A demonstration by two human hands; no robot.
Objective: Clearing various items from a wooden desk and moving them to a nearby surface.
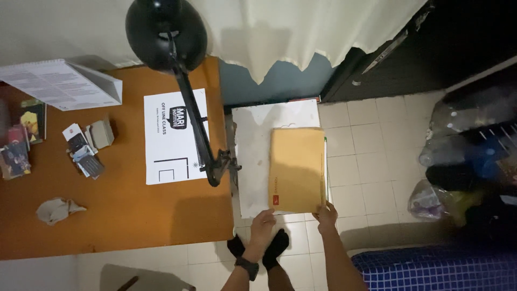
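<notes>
A brown paper envelope (296,170) lies flat on a white board (253,156) that rests on the tiled floor beside the desk. My left hand (262,226) touches the near edge of the white board, fingers curled, just below the envelope's bottom left corner. A dark watch sits on that wrist. My right hand (327,215) grips the envelope's near right corner, where thin white and green sheets stick out along its right side. My feet in dark socks (257,249) stand under the hands.
An orange desk (129,215) on the left carries a black clamp lamp (167,35), a white printed sheet (169,137), an open booklet (62,83), small cards (86,151) and a crumpled tissue (56,209). Plastic bottles (468,140) lie at right, a blue checked mattress (436,269) at bottom right.
</notes>
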